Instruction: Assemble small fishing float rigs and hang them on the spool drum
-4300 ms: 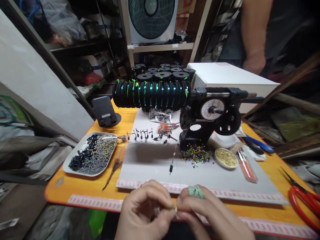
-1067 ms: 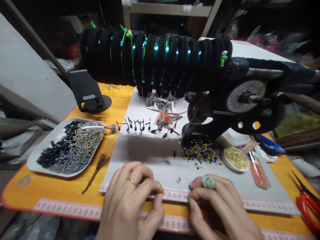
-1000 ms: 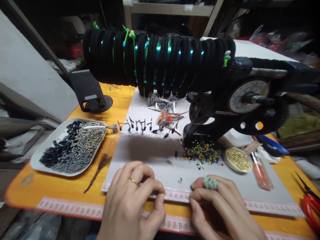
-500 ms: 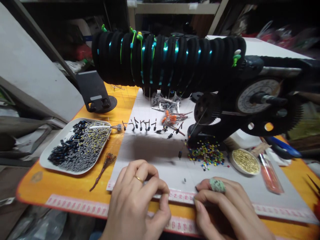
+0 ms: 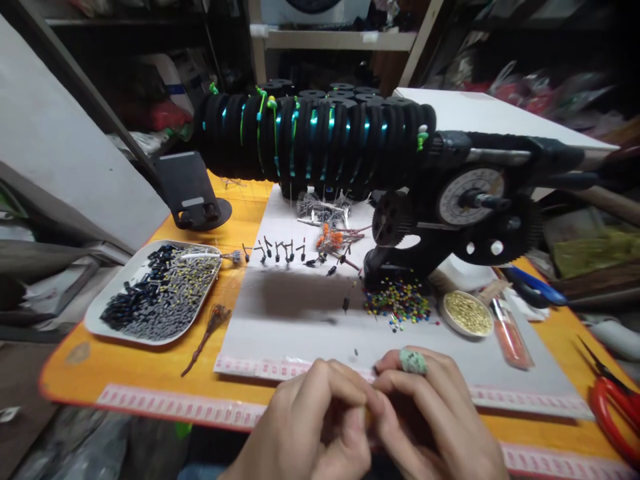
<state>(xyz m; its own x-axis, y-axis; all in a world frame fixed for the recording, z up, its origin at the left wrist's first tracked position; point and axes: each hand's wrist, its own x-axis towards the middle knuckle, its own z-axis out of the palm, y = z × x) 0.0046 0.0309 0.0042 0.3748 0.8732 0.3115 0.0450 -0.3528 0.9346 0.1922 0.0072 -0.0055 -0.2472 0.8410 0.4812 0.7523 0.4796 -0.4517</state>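
Black spools [image 5: 335, 147] overhang white board [image 5: 280, 340]; tray [image 5: 103, 293] left, coloured pins [image 5: 399, 300] right. Left hand [image 5: 320, 427], right hand [image 5: 433, 407], apart 0.5 s ago, now meet, fingertips pinched; grip contents hidden. Grey piece [image 5: 356, 352] on board, just beyond hands.

1. Holding the left hand [image 5: 303, 427] and right hand [image 5: 445, 410] together, low at the near middle, with fingertips touching or almost so.
2. Curling the left fingers [image 5: 323, 387] rightward, knuckles up, with the thumb bent up to the forefinger as in a pinch.
3. Bending the right fingers [image 5: 415, 385] leftward to meet them, with the thumb underneath.
4. Crooking one right finger slightly farther out, tip pointing left.
5. Hiding from view the gap between the tips.
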